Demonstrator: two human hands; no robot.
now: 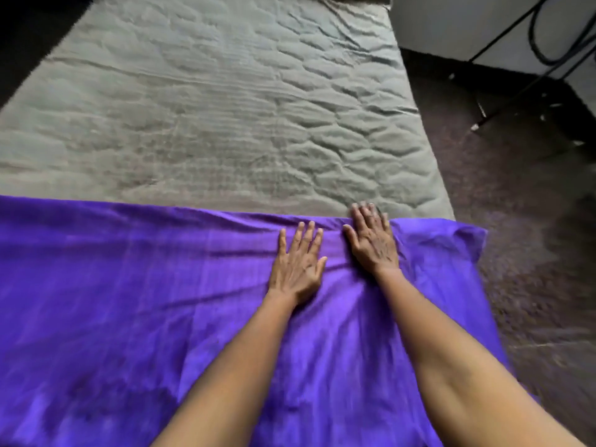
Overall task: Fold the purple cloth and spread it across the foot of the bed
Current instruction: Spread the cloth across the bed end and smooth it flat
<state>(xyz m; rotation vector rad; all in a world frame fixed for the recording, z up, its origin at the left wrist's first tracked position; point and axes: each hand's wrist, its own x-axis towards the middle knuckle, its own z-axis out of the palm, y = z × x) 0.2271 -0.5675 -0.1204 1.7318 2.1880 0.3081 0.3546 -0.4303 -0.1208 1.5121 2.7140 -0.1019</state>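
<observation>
Purple cloth (pixel 129 301) lay spread across the near end of the bed (pixel 209 108), covering it from the left edge to the right, where a corner overhung the dark carpet (pixel 516 237). Its far edge ran straight across the quilted grey mattress top. Left hand (pixel 298 266) pressed flat on the cloth, palm down, fingers apart, gripping nothing. Right hand (pixel 371 237) likewise flat and splayed, fingertips at the cloth's far edge. Hands sat side by side, not touching. Wrinkles fanned between them.
</observation>
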